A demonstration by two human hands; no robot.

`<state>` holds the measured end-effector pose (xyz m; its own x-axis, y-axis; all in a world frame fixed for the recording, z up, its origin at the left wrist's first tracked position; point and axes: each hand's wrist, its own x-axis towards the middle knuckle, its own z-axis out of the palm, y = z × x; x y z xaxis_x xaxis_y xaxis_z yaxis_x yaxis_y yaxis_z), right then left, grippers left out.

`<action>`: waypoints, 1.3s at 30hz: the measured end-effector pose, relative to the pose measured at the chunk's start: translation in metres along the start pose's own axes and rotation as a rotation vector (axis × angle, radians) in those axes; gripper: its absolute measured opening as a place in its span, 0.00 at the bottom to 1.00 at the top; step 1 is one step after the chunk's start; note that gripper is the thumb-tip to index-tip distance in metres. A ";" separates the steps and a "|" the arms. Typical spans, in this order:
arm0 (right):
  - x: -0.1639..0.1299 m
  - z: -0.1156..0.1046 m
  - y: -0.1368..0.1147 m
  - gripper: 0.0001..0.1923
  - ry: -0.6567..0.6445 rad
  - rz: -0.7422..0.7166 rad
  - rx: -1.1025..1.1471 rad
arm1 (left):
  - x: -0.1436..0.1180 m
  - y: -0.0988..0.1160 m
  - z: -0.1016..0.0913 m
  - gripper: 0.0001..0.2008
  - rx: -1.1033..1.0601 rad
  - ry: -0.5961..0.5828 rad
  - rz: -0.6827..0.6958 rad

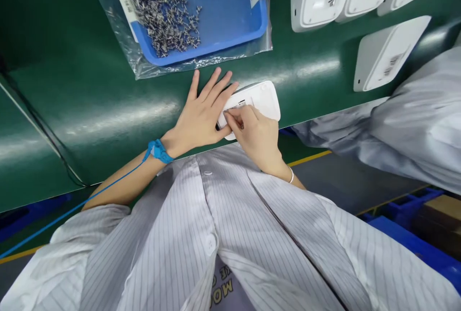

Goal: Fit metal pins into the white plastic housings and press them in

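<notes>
Your left hand [203, 116] lies open, fingers spread on the glossy green table [108, 90], its thumb at the left end of a white plastic housing with rounded corners [268, 99]. That housing sits at the table's near edge, under your right hand [257, 133], whose fingertips are bent together over it; whether that grip is closed on something, you cannot tell. Beyond your left hand, a shallow blue plastic tray [216, 46] carries small silvery metal screws [162, 13].

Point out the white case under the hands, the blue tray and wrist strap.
White case [267, 99], head view: uncovered top.
Blue tray [226, 10], head view: bare floor.
Wrist strap [160, 152], head view: blue band.
</notes>
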<state>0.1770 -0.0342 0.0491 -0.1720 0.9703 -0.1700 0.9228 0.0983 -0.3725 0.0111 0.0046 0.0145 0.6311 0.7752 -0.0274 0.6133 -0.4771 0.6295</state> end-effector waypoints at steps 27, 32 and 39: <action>0.000 -0.009 -0.001 0.20 -0.082 -0.028 -0.081 | 0.001 0.002 -0.002 0.38 -0.163 -0.025 -0.042; -0.001 -0.005 0.000 0.22 -0.056 0.009 -0.105 | 0.001 0.003 -0.003 0.38 -0.157 -0.039 -0.056; 0.005 -0.007 -0.002 0.21 -0.099 -0.006 -0.143 | 0.001 0.002 -0.001 0.41 -0.138 -0.043 -0.016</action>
<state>0.1771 -0.0280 0.0557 -0.2040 0.9437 -0.2602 0.9602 0.1411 -0.2411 0.0126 0.0047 0.0166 0.6431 0.7626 -0.0694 0.5544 -0.4012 0.7292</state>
